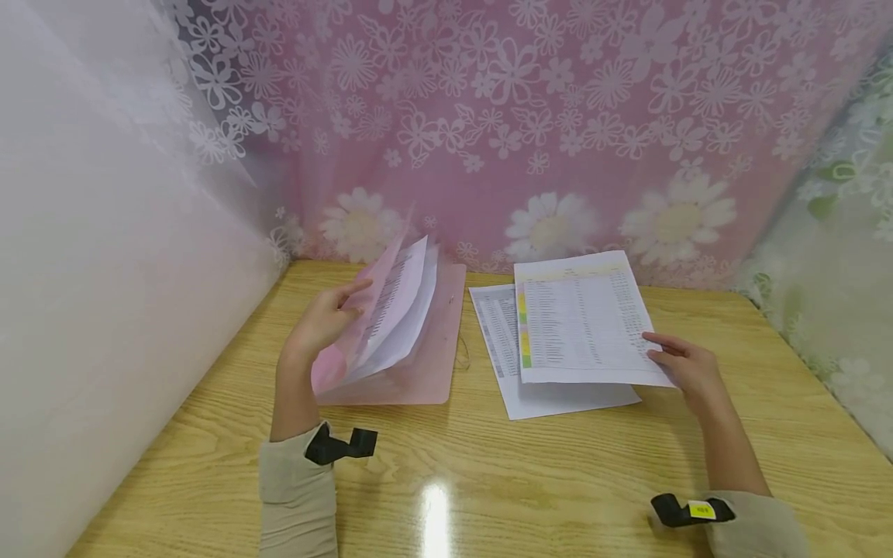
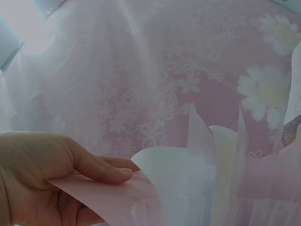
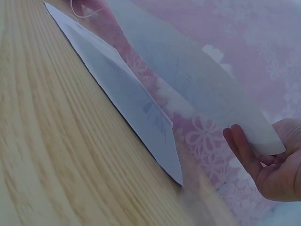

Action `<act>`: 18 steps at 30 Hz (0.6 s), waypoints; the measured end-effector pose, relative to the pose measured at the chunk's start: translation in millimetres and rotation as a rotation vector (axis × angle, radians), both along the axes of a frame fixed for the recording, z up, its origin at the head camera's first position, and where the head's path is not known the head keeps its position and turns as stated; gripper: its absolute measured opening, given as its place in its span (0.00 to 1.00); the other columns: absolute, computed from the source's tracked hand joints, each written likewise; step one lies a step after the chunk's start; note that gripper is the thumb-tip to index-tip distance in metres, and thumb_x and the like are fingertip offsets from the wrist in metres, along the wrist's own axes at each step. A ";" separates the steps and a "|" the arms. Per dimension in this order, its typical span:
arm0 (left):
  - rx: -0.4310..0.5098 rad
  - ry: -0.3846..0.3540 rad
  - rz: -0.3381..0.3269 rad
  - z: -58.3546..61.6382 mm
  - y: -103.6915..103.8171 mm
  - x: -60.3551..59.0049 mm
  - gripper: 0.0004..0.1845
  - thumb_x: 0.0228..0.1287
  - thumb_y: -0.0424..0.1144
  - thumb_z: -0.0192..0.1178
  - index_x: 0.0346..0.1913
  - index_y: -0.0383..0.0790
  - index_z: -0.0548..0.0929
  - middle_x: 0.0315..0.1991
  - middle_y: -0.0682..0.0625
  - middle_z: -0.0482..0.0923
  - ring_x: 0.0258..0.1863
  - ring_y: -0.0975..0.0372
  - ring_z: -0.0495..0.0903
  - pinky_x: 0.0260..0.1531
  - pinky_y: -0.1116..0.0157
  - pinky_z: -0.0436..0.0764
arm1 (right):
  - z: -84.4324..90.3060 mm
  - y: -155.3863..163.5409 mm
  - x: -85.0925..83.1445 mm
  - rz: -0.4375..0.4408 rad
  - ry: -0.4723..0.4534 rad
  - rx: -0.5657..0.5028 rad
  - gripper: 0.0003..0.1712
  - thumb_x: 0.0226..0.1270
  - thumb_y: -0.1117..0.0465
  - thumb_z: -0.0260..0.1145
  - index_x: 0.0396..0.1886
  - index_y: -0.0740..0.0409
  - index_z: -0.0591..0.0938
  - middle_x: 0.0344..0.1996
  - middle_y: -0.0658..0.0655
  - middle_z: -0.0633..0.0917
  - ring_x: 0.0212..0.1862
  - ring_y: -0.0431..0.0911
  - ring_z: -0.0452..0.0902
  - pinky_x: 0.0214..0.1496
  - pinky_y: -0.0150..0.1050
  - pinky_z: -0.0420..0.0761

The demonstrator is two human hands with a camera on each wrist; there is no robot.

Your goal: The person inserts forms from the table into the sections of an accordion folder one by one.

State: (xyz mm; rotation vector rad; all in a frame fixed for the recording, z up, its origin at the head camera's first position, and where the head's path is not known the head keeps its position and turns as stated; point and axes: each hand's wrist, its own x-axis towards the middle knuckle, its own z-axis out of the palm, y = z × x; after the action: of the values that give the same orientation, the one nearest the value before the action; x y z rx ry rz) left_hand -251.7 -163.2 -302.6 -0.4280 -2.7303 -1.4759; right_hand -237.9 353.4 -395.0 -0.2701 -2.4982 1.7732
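Pink folder (image 1: 408, 341) on the tabletop (image 1: 488, 480) is held open by my left hand (image 1: 322, 319) gripping its cover, right hand (image 1: 687, 366) pinching a printed sheet (image 1: 586, 318) above the paper stack (image 1: 551, 399); filing it probably needs sliding it leftward.

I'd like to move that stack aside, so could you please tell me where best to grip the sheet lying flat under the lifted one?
Probably at the printed sheet's near edge, from the person's side: that strip lies bare on the table, while the lifted sheet in the right hand overhangs the rest.
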 end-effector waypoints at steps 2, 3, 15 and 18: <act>0.000 0.001 -0.001 0.3 0.0 0.0 0.26 0.62 0.24 0.44 0.65 0.35 0.66 0.65 0.36 0.59 0.12 0.67 0.50 0.16 0.70 0.60 | 1.6 -4.0 -0.4 0.010 0.006 -0.003 0.26 0.64 0.58 0.62 0.62 0.58 0.72 0.65 0.72 0.57 0.39 0.30 0.69 0.36 0.26 0.74; -0.001 0.000 -0.002 0.4 0.1 0.0 0.26 0.62 0.24 0.44 0.65 0.35 0.66 0.65 0.36 0.59 0.12 0.67 0.50 0.16 0.70 0.60 | 2.2 -5.7 -0.7 0.013 0.007 0.005 0.26 0.64 0.58 0.62 0.61 0.59 0.72 0.65 0.72 0.57 0.39 0.29 0.68 0.37 0.25 0.74; 0.014 -0.015 -0.003 1.0 -0.5 1.0 0.26 0.63 0.24 0.44 0.66 0.35 0.65 0.65 0.36 0.58 0.11 0.68 0.51 0.15 0.71 0.59 | 17.0 -29.8 2.2 0.020 0.003 -0.079 0.26 0.62 0.58 0.64 0.61 0.54 0.74 0.66 0.69 0.56 0.47 0.33 0.66 0.38 0.24 0.74; 0.012 -0.018 -0.001 1.3 -0.4 1.2 0.26 0.63 0.24 0.45 0.66 0.35 0.65 0.65 0.36 0.58 0.12 0.68 0.50 0.15 0.71 0.59 | 22.6 -35.2 4.5 0.033 0.007 -0.143 0.23 0.61 0.59 0.65 0.57 0.50 0.78 0.66 0.69 0.55 0.45 0.32 0.68 0.38 0.25 0.74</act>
State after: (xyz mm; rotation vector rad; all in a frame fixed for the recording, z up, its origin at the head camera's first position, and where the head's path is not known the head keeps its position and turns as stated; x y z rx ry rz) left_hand -250.4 -163.6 -301.3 -0.4177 -2.7335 -1.5029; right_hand -233.5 318.2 -372.4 -0.2303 -2.3887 1.9648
